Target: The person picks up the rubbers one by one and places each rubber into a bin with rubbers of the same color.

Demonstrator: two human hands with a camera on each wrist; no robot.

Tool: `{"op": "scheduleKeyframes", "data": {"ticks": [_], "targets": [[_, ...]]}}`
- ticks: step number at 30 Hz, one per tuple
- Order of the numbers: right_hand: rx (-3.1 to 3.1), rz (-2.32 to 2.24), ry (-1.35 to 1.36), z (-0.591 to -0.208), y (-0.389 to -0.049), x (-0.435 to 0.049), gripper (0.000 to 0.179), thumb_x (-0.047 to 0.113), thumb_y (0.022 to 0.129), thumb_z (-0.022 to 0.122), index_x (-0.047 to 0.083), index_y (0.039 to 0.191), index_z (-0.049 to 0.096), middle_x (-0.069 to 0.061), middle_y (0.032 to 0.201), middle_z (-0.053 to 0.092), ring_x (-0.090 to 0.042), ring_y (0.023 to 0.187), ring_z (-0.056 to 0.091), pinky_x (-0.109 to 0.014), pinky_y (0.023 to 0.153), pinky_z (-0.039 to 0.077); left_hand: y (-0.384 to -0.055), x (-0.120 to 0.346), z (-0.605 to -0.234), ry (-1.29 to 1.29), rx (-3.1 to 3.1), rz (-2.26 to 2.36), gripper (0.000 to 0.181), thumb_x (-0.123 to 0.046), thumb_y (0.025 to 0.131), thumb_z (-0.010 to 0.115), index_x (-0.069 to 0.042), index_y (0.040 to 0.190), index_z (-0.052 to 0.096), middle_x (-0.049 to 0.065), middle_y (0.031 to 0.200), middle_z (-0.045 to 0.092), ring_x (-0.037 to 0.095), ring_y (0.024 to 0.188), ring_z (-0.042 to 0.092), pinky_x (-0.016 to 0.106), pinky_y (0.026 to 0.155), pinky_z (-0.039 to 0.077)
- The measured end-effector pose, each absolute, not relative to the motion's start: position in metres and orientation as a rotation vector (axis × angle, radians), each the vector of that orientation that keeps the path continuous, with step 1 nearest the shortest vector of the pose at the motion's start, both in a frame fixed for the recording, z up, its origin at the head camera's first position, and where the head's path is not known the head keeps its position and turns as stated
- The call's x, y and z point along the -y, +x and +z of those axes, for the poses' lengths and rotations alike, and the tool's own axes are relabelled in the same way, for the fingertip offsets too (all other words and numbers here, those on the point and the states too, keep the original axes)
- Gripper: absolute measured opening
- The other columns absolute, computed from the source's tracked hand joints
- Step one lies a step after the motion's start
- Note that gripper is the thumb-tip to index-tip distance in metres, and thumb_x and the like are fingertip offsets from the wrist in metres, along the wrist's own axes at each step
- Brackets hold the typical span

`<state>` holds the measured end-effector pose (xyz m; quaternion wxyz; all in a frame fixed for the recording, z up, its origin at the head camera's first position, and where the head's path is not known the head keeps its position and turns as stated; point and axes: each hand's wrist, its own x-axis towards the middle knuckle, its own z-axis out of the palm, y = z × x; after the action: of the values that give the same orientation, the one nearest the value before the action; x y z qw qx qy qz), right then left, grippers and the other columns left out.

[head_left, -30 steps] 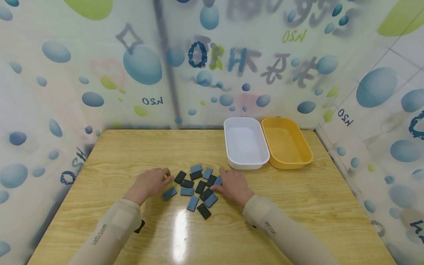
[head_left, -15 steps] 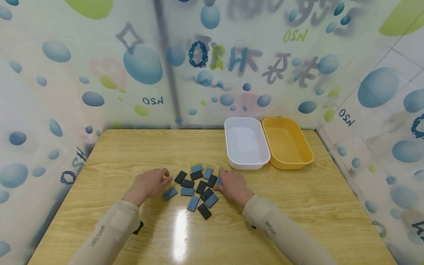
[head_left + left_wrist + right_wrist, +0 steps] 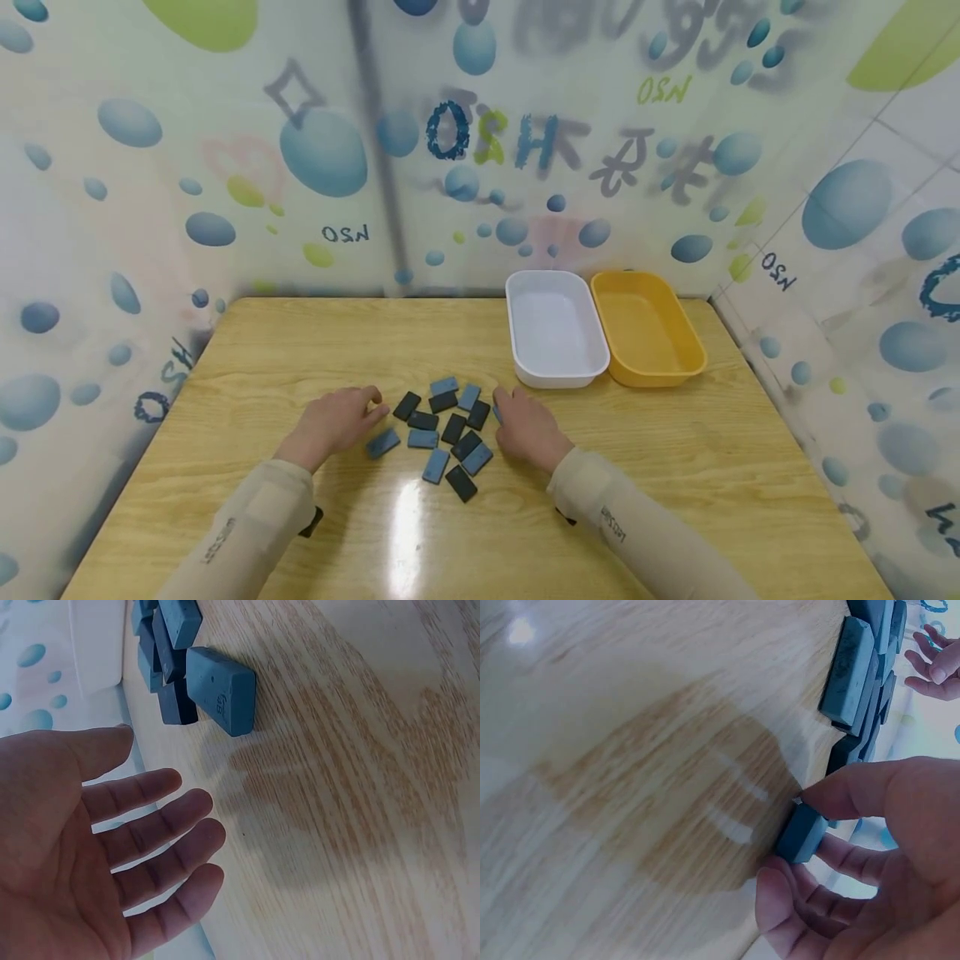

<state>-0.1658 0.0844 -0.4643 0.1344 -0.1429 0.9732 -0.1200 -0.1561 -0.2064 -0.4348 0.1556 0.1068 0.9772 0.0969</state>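
Several blue and black rectangular blocks that look like erasers lie flat in a loose cluster at the middle of the table. My right hand (image 3: pixel 528 425) is at the cluster's right edge. In the right wrist view it pinches a blue eraser (image 3: pixel 802 831) between thumb and fingers, close over the wood. My left hand (image 3: pixel 333 422) hovers at the cluster's left side, fingers relaxed and apart, holding nothing. Closest to it is a blue eraser (image 3: pixel 383 443), and a black eraser (image 3: pixel 407 406) lies just beyond its fingertips. Raised characters mark one blue eraser (image 3: pixel 221 690) in the left wrist view.
A white tub (image 3: pixel 561 380) and a yellow tub (image 3: pixel 660 381) stand side by side at the table's back right, with nothing seen inside. Behind the wooden table (image 3: pixel 315 333) hangs a patterned curtain (image 3: pixel 262 208), which continues along both sides.
My right thumb has drawn in toward the fingers, and the pinched blue eraser has shifted slightly right, away from the neighbouring black one. The left hand has hardly moved.
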Motion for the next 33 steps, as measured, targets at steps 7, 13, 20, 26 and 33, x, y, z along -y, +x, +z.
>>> {"op": "scheduleKeyframes", "data": {"ticks": [7, 13, 20, 26, 33], "targets": [[-2.851, -0.356, -0.414, -0.467, -0.167, -0.086, 0.031, 0.012, 0.085, 0.064, 0.007, 0.114, 0.055, -0.014, 0.101, 0.058, -0.026, 0.08, 0.059, -0.04, 0.067, 0.053, -0.156, 0.206, -0.435, 0.32, -2.805, 0.288, 0.041, -0.039, 0.101, 0.05, -0.008, 0.127, 0.059, 0.008, 0.105, 0.07, 0.024, 0.091, 0.067, 0.045, 0.075, 0.055], [-2.831, -0.387, -0.403, -0.465, -0.168, -0.087, 0.031, 0.012, 0.085, 0.063, 0.007, 0.114, 0.056, -0.013, 0.102, 0.058, -0.025, 0.083, 0.059, -0.041, 0.07, 0.053, -0.157, 0.205, -0.436, 0.328, -2.806, 0.285, 0.04, -0.039, 0.101, 0.05, -0.009, 0.127, 0.059, 0.009, 0.106, 0.07, 0.024, 0.092, 0.068, 0.045, 0.076, 0.055], [-2.82, -0.422, -0.385, -0.457, -0.169, -0.089, 0.033, 0.012, 0.086, 0.064, 0.008, 0.118, 0.057, -0.012, 0.1, 0.059, -0.023, 0.083, 0.057, -0.041, 0.072, 0.052, -0.158, 0.203, -0.437, 0.319, -2.805, 0.303, 0.04, -0.039, 0.101, 0.051, -0.01, 0.128, 0.059, 0.009, 0.108, 0.07, 0.025, 0.094, 0.067, 0.046, 0.075, 0.055], [-2.833, -0.411, -0.395, -0.453, -0.169, -0.091, 0.032, 0.012, 0.086, 0.064, 0.011, 0.117, 0.058, -0.008, 0.092, 0.058, -0.02, 0.075, 0.053, -0.035, 0.063, 0.048, -0.159, 0.199, -0.436, 0.307, -2.787, 0.322, 0.042, -0.04, 0.101, 0.05, -0.012, 0.13, 0.058, 0.008, 0.109, 0.069, 0.023, 0.093, 0.067, 0.044, 0.072, 0.055], [-2.861, -0.448, -0.399, -0.449, -0.167, -0.094, 0.027, 0.012, 0.085, 0.065, 0.012, 0.112, 0.06, -0.006, 0.09, 0.055, -0.019, 0.074, 0.053, -0.032, 0.061, 0.047, -0.159, 0.196, -0.435, 0.308, -2.783, 0.318, 0.042, -0.04, 0.101, 0.05, -0.012, 0.13, 0.058, 0.009, 0.11, 0.069, 0.024, 0.093, 0.067, 0.045, 0.074, 0.055]]}}
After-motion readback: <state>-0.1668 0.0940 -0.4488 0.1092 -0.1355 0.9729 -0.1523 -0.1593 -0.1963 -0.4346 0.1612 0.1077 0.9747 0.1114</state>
